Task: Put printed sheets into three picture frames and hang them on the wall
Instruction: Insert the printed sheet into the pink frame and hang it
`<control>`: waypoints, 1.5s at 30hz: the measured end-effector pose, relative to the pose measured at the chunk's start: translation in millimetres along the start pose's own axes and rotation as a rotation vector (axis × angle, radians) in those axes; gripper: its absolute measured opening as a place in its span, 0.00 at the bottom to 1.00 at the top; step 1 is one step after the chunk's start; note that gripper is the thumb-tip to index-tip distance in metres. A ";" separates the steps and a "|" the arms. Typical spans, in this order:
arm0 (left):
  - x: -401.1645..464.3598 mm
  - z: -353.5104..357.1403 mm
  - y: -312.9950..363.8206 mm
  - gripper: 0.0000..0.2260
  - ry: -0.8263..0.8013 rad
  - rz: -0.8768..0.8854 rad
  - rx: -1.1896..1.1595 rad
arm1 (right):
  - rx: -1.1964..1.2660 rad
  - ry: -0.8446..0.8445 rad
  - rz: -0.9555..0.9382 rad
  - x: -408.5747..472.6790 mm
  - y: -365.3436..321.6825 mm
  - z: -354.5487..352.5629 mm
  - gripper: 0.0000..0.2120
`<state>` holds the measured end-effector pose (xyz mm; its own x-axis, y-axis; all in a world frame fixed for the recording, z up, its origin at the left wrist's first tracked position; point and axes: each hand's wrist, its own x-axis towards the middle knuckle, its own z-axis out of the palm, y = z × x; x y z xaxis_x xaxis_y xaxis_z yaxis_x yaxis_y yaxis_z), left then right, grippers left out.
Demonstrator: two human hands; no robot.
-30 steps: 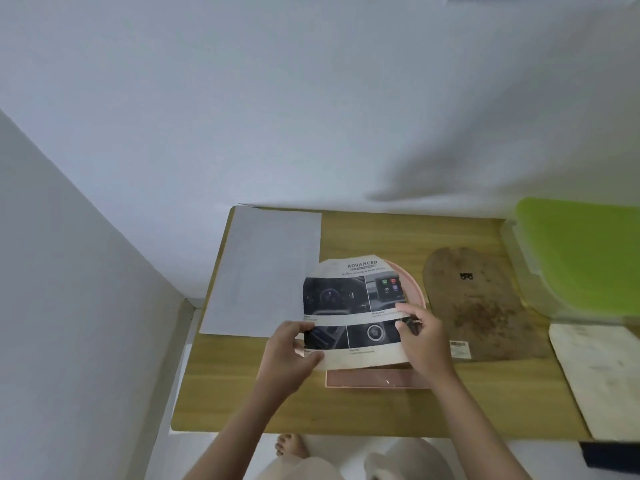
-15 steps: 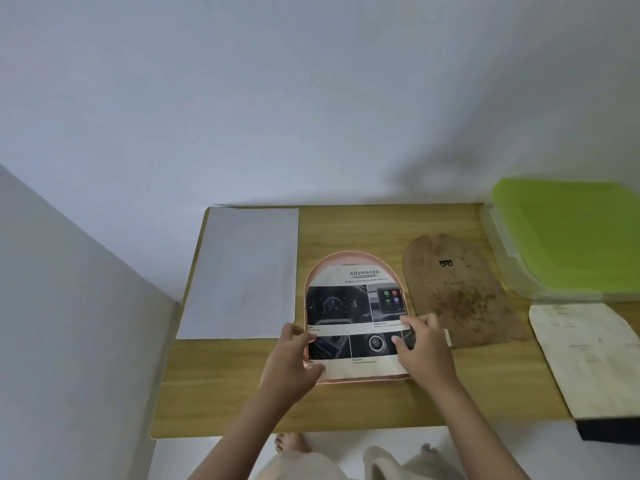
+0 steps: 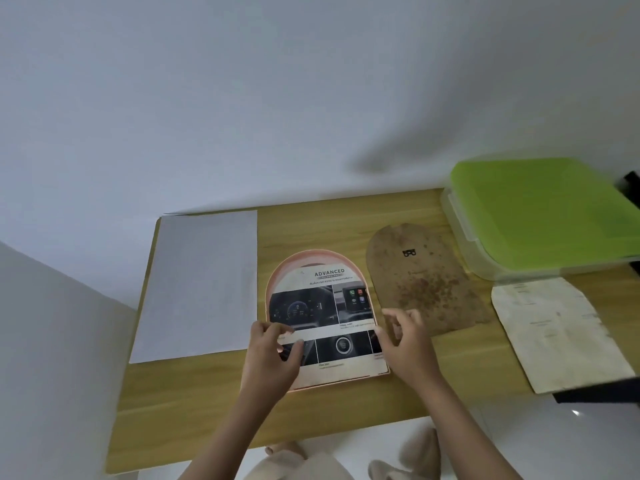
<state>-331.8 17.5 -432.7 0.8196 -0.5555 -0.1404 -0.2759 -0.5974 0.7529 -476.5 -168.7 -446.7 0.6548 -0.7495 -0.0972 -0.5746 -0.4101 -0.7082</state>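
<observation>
Between the hands, the arch-cut printed sheet [image 3: 322, 320] is laid in the pink arched frame [image 3: 304, 261] on the table [image 3: 194, 393]. Left hand [image 3: 273, 355] is pressed on its left edge; right hand [image 3: 405, 337] is lifted at the right edge, fingers loosely curled, nothing held. Sheet should be squared inside the rim before the brown backing board [image 3: 422, 278], just beyond the right hand, is fitted.

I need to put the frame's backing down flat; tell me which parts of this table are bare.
Bare wood: the near strip of the wooden table below the white sheet, and the far strip behind the arched pink frame. The right side is crowded.
</observation>
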 end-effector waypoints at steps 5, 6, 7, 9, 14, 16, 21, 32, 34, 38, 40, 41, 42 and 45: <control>11.3 40.2 49.0 0.10 -0.093 0.098 -0.056 | -0.002 0.068 0.042 18.3 25.2 -34.2 0.15; 12.7 49.9 60.3 0.11 -0.117 0.112 -0.066 | -0.009 0.074 0.050 23.2 31.5 -41.7 0.16; 13.8 59.9 71.3 0.12 -0.139 0.112 -0.080 | -0.023 0.080 0.055 28.4 38.0 -48.7 0.16; 14.5 80.9 91.8 0.16 -0.187 0.085 -0.122 | -0.051 0.102 0.066 39.4 50.2 -61.2 0.18; 14.2 126.5 126.6 0.26 -0.263 -0.035 -0.062 | -0.216 0.037 0.130 60.9 76.8 -79.1 0.24; 11.7 136.7 133.9 0.28 -0.263 -0.115 -0.060 | -0.299 -0.005 0.149 62.7 81.6 -81.6 0.26; 7.2 153.7 143.2 0.27 -0.271 -0.153 0.036 | -0.354 -0.014 0.145 63.8 83.8 -86.2 0.27; 18.0 142.4 147.5 0.22 -0.161 -0.237 -0.056 | -0.146 0.122 0.277 81.6 70.9 -109.7 0.24; 16.2 134.8 144.0 0.22 -0.144 -0.232 -0.076 | -0.088 0.156 0.265 75.8 65.6 -110.0 0.24; 10.9 110.3 128.4 0.24 -0.103 -0.218 -0.117 | 0.020 0.182 0.226 57.6 46.8 -100.6 0.23; 4.1 94.9 114.9 0.25 -0.075 -0.224 -0.117 | 0.031 0.156 0.197 45.8 34.1 -90.6 0.22; 0.1 86.7 106.3 0.25 -0.057 -0.230 -0.103 | 0.035 0.131 0.181 39.3 27.7 -84.3 0.22; -4.3 78.5 97.6 0.25 -0.036 -0.236 -0.092 | 0.036 0.103 0.165 32.6 21.7 -77.0 0.23; -17.7 54.5 68.6 0.26 0.016 -0.267 -0.089 | 0.033 0.021 0.120 13.8 6.7 -51.0 0.24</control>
<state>-392.6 -45.1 -413.6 0.8653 -0.3760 -0.3316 -0.0051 -0.6679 0.7442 -496.4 -208.3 -417.2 0.5717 -0.8030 -0.1681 -0.6315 -0.2999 -0.7150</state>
